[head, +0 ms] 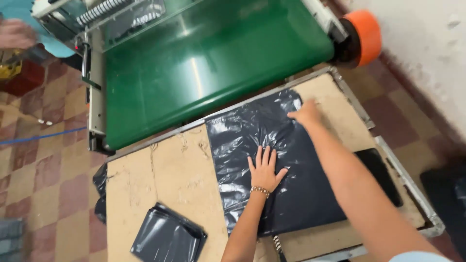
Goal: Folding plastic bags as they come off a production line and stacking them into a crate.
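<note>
A large black plastic bag lies spread flat on a worn brown table. My left hand rests palm down on the middle of the bag, fingers apart. My right hand reaches farther out and presses on the bag's far edge near the top right corner. Neither hand holds anything up off the table.
A folded stack of black bags sits at the table's near left. Beyond the table runs a green conveyor belt with an orange roller end. Another person's blurred hand shows at top left. Checkered floor tiles lie left.
</note>
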